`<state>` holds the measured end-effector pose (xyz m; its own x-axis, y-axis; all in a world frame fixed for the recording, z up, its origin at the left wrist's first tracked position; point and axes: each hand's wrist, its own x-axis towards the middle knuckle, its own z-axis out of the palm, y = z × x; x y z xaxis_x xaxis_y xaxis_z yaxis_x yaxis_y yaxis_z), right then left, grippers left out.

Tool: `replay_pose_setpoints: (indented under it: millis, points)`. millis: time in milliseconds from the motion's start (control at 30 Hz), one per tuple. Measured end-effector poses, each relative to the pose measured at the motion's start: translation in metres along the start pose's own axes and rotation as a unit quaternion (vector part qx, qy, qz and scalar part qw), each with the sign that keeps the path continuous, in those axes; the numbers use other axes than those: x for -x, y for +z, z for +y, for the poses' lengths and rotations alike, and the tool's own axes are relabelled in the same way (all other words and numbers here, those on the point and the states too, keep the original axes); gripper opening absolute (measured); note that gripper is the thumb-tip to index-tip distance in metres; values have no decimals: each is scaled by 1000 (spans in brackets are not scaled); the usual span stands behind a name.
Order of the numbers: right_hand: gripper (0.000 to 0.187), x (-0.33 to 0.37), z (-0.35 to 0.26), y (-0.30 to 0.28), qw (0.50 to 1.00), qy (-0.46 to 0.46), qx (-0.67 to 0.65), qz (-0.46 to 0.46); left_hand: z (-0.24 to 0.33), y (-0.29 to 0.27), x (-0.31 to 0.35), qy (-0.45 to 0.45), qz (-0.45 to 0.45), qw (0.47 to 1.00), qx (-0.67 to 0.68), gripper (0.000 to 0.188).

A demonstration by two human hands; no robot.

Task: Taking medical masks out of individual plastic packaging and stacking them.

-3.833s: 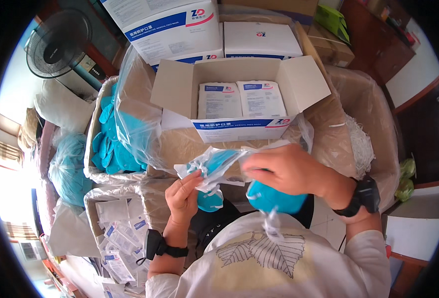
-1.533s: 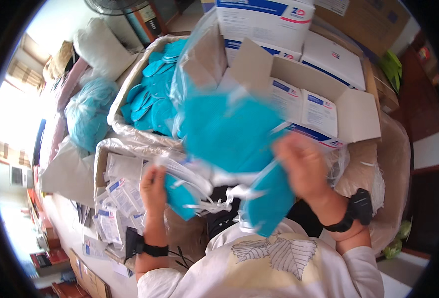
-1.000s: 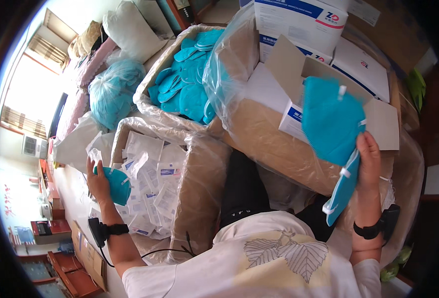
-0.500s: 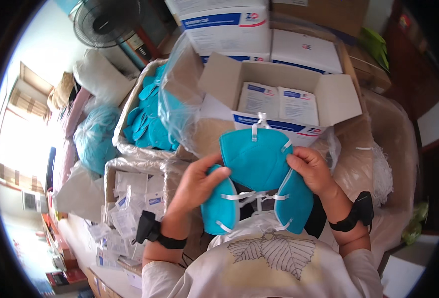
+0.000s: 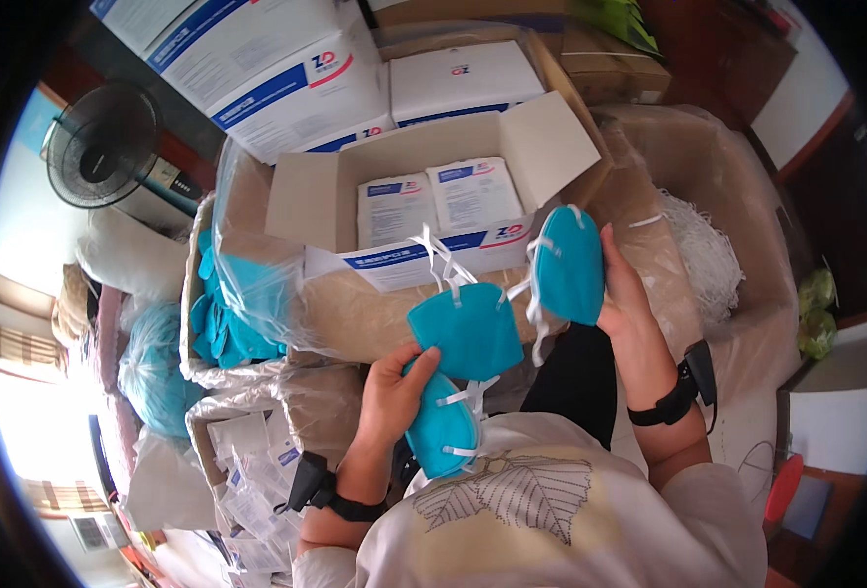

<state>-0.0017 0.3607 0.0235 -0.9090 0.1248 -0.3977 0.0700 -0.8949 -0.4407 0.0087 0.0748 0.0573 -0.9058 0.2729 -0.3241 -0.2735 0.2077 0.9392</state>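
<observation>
My left hand [image 5: 394,392] is closed on two teal cup-shaped face masks with white elastic straps. One of them, the upper mask [image 5: 465,331], spreads out above the thumb; the lower mask [image 5: 443,427] hangs beneath it, in front of my shirt. Off to the right, my right hand [image 5: 631,294] grips a third teal mask [image 5: 570,267] by its right side, apart from the other two. Loose straps dangle from its left edge. Just beyond the masks stands an open carton [image 5: 433,257] with two white packets [image 5: 472,201] showing inside.
Teal masks fill a plastic-lined box [image 5: 198,363] at the left. Nearer, another lined box [image 5: 203,421] contains clear and white packets [image 5: 257,470]. White cartons [image 5: 296,78] are stacked at the back. White cords [image 5: 698,255] lie in a lined box on the right.
The three masks were held close together between both hands. My right hand has moved away to the right with one mask, leaving two in my left. The view has also turned.
</observation>
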Motion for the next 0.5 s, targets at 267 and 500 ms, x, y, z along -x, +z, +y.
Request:
replay_pose_setpoints:
  millis: [267, 500]
  points:
    - [46, 16, -60, -2, 981, -183, -3, 70, -19, -50, 20, -39, 8, 998, -53, 18]
    - [33, 23, 87, 2, 992, -47, 114, -4, -11, 5, 21, 0, -63, 995, 79, 20]
